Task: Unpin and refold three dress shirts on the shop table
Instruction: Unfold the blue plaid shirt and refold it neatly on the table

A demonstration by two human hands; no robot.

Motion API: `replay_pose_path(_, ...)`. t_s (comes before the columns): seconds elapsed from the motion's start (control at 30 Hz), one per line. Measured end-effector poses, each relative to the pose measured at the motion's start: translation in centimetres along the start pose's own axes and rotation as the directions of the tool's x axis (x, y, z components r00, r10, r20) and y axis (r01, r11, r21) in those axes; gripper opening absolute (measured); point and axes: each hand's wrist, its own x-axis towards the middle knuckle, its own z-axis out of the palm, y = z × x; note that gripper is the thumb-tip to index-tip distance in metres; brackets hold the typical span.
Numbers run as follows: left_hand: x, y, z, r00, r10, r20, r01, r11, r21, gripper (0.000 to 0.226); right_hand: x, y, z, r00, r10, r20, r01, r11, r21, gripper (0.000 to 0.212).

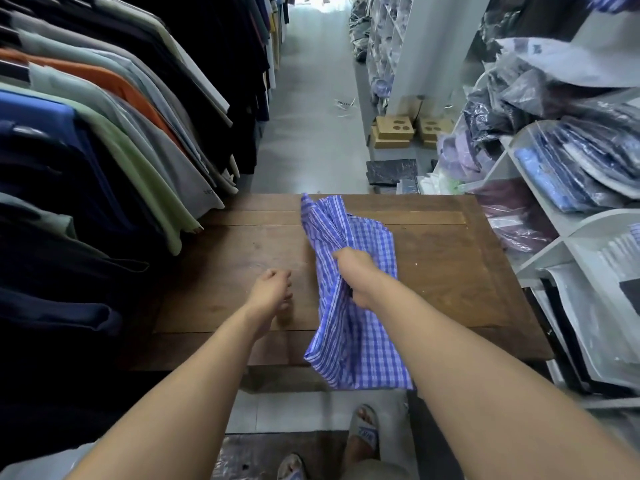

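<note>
A blue and white checked dress shirt [360,344] is bunched and lifted over the middle of the brown wooden table [221,296]. My right hand [356,275] grips a gathered fold of it, and its lower part hangs past the table's near edge. My left hand [272,289] hovers just left of the shirt above the table, fingers loosely curled and holding nothing. No pins can be made out.
A rack of hanging shirts [104,133] crowds the table's left side. White shelves with bagged shirts [571,168] stand on the right. Cardboard pieces [394,131] and dark packets [391,171] lie on the aisle floor beyond the table.
</note>
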Motion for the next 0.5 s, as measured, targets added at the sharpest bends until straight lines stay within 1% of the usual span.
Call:
replay_pose_path(0.03,0.2,0.0,-0.2,1.000,-0.018,-0.024,0.018,1.000,-0.016,0.024,-0.6,-0.5,0.0,0.998,0.005,0.067,-0.010,0.997,0.072,0.023)
replay_pose_path(0.07,0.4,0.0,-0.4,0.999,-0.033,-0.033,0.033,0.999,-0.018,0.041,-1.2,-1.1,-0.1,0.988,-0.028,0.149,0.007,0.990,0.139,0.025)
replay_pose_path(0.1,0.7,0.0,-0.8,0.999,-0.045,-0.019,0.044,0.999,-0.009,0.063,-1.7,-1.7,-0.5,0.966,-0.079,0.247,0.027,0.978,0.208,0.026)
replay_pose_path(0.13,0.9,0.1,-1.2,0.999,-0.046,0.004,0.046,0.999,-0.010,0.082,-2.1,-2.3,-0.9,0.946,-0.114,0.304,0.035,0.967,0.251,0.027)
replay_pose_path(0.17,1.0,0.3,-1.7,0.998,-0.033,0.046,0.035,0.998,-0.046,0.090,-2.5,-2.8,-1.5,0.926,-0.152,0.347,0.049,0.957,0.286,0.028)
replay_pose_path(0.2,0.7,0.9,-2.0,0.996,0.000,0.086,0.011,0.992,-0.125,0.086,-2.5,-3.2,-2.2,0.914,-0.185,0.361,0.064,0.945,0.321,0.029)
replay_pose_path(0.23,0.3,1.7,-2.5,0.993,0.023,0.117,0.004,0.975,-0.221,0.078,-2.4,-3.3,-2.9,0.910,-0.213,0.356,0.084,0.935,0.345,0.029)
replay_pose_path(0.27,0.2,2.3,-3.0,0.994,0.026,0.105,0.006,0.956,-0.294,0.070,-2.2,-3.4,-3.6,0.911,-0.222,0.347,0.094,0.932,0.351,0.028)
replay_pose_path(0.3,0.2,2.9,-3.5,0.997,0.019,0.073,0.007,0.942,-0.335,0.063,-2.0,-3.1,-4.3,0.919,-0.203,0.338,0.084,0.939,0.335,0.028)
replay_pose_path(0.33,0.5,3.1,-3.8,0.999,0.011,0.052,0.006,0.949,-0.315,0.058,-1.5,-2.6,-4.9,0.937,-0.160,0.311,0.065,0.953,0.296,0.027)
replay_pose_path(0.4,0.8,2.6,-3.8,0.999,-0.036,-0.021,0.034,0.993,-0.116,0.057,-0.4,-0.9,-5.9,0.978,-0.060,0.199,0.019,0.979,0.204,0.026)
replay_pose_path(0.43,1.1,1.9,-3.6,0.993,-0.064,-0.096,0.064,0.998,-0.005,0.057,0.3,0.2,-6.2,0.993,-0.013,0.117,-0.004,0.988,0.152,0.025)
replay_pose_path(0.47,1.3,1.2,-3.3,0.987,-0.074,-0.145,0.089,0.991,0.099,0.053,1.1,1.4,-6.6,0.999,0.025,0.035,-0.028,0.996,0.089,0.024)
replay_pose_path(0.5,0.9,0.7,-2.9,0.984,-0.084,-0.160,0.114,0.975,0.191,0.045,1.6,2.5,-6.9,0.998,0.058,-0.035,-0.057,0.998,0.022,0.022)
